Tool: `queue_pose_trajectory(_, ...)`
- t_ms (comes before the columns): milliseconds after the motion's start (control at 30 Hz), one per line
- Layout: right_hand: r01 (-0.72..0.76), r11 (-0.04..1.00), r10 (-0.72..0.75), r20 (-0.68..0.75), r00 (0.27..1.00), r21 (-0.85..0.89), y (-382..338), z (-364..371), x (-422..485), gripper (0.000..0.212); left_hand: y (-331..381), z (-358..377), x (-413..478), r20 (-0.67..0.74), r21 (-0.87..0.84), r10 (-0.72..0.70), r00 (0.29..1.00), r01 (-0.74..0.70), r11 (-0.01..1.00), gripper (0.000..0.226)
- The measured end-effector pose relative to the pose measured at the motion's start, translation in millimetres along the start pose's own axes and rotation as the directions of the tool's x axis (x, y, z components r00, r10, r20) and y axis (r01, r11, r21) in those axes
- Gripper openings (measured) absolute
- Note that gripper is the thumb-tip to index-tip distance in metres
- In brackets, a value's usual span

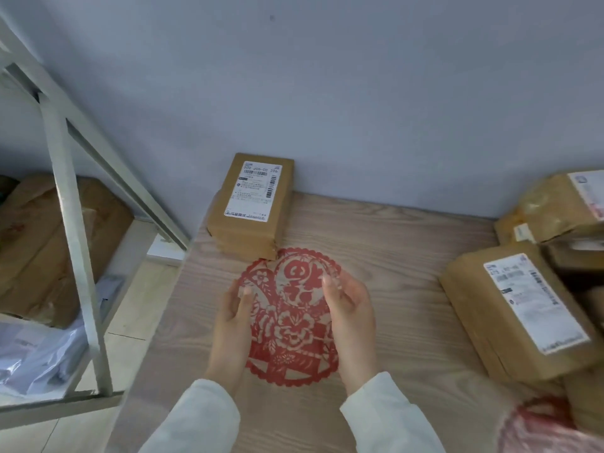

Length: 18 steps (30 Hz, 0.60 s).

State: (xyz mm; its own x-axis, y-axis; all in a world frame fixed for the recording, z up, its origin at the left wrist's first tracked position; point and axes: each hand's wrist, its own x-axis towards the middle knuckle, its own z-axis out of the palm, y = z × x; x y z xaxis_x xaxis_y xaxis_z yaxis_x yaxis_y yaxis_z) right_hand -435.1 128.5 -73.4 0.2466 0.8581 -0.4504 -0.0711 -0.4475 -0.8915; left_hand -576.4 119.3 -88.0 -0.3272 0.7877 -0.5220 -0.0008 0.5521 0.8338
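- Both hands are on the red paper cutting (291,318): my left hand (232,325) pinches its left edge between thumb and fingers, and my right hand (351,322) grips the right edge the same way.
- It is a round sheet with a scalloped rim and a flower pattern, low over the middle of the wood-grain table (392,250); I cannot tell whether it touches the top.
- A plain grey-blue wall (327,93) runs along the table's far edge.
- The cardboard parcel (248,207) against that wall carries a white shipping label with barcodes; its print is too blurred for me to read surely.
- My cutting's upper rim reaches that parcel's near corner.
- More labelled brown parcels (510,308) are stacked at the table's right edge, well apart from my right hand, with bare wood between.
- Off the table's left edge stands a grey metal rack (65,191) holding a brown package (42,243) and plastic bags (32,361).
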Motion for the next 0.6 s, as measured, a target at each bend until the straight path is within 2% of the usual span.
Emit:
queue_pose_trajectory(67,-0.015,1.000,0.015,-0.004,1.000,0.021,2.5,-9.9,-7.9,0.056,-12.2,8.8,-10.6,0.005,-0.002,-0.016,1.000,0.016,1.000,0.054)
queue_pose_trajectory(167,0.012,0.999,-0.011,-0.031,0.999,0.033,-0.8,-67.1,-29.7,0.055,-13.0,51.7,-59.7,0.071,0.014,-0.006,0.997,0.005,1.000,0.048)
queue_pose_trajectory(333,0.073,0.997,-0.071,-0.062,0.996,0.034,3.3,-158.4,-49.1,0.052,-20.2,120.9,-125.7,0.179,0.009,0.018,0.984,-0.020,1.000,0.050)
queue_pose_trajectory(433,0.086,0.995,-0.084,-0.044,0.996,0.051,3.7,-212.3,-60.2,0.054,-32.0,160.6,-159.8,0.193,0.010,0.031,0.981,-0.034,0.999,0.047)
queue_pose_trajectory(600,0.076,0.994,-0.068,-0.112,0.991,0.074,11.0,-314.2,-74.9,0.053,-46.1,236.8,-212.2,0.220,-0.004,0.037,0.975,-0.038,0.999,0.049)
